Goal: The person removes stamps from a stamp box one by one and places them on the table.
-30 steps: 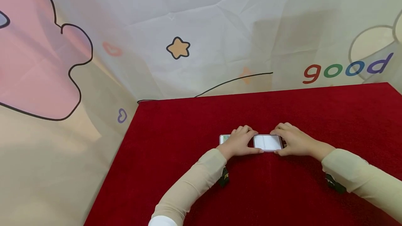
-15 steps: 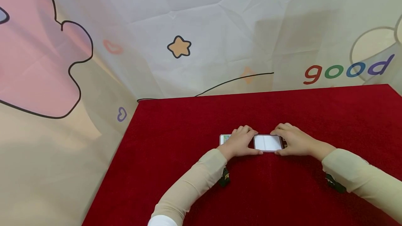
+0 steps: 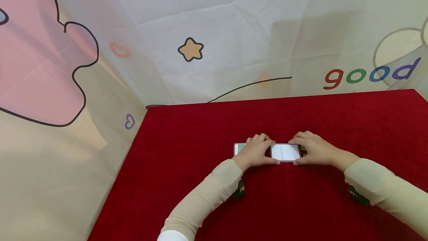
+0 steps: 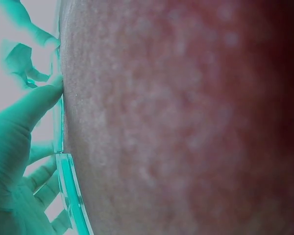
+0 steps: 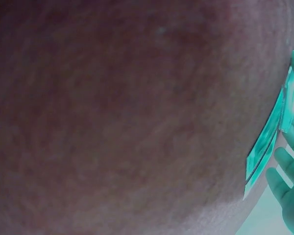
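Your left hand [image 3: 256,151] and right hand [image 3: 314,150] pinch the white panel [image 3: 285,152], lower right of the head frame's centre; uneven pressing could skew it against the printed piece [image 3: 239,148].

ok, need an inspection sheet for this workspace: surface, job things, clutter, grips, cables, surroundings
Surface: red cloth.
Job things: white middle panel between the hands; left panel and dark right panel partly hidden, so contact between panels can't be confirmed from above.
Clutter: nothing seen.
Grips: left grip and right grip hold opposite ends of the middle panel, thumbs on the near edge.
Cables: nothing seen.
Surroundings: printed backdrop, creased, with a star and "good".
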`<state>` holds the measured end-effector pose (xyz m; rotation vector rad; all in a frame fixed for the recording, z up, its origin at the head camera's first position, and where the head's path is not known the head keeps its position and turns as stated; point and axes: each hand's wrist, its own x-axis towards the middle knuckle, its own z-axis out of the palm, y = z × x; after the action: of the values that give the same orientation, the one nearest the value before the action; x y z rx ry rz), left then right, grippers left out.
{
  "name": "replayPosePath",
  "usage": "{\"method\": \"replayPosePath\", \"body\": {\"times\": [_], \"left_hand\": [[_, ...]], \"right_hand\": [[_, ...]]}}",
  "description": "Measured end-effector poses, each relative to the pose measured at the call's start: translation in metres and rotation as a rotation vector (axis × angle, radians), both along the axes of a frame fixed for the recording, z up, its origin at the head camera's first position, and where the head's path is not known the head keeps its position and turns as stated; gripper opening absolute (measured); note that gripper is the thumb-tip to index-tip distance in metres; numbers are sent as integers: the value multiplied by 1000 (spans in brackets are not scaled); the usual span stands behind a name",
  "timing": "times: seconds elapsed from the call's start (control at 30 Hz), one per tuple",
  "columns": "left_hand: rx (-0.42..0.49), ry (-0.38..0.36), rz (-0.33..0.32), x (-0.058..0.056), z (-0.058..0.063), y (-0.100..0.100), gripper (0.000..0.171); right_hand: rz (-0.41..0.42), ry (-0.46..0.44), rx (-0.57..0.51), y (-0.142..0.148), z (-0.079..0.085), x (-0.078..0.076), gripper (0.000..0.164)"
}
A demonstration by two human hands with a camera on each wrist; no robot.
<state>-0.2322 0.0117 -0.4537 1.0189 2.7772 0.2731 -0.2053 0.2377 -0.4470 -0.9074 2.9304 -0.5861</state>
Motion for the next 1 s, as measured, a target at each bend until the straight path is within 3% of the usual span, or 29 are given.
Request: {"method": "replayPosePath", "body": {"times": [0.3, 0.7, 1.0], "left_hand": [[-9, -4, 15, 1, 0, 2, 66], [-56, -9, 19, 4, 9, 4, 67], [-84, 1, 36, 5, 8, 6, 75]], "right_hand": [[-7, -32, -19, 0, 3, 1, 55], [-3, -4, 18, 1, 6, 4, 55], [-8, -4, 19, -2, 6, 6, 63]]}}
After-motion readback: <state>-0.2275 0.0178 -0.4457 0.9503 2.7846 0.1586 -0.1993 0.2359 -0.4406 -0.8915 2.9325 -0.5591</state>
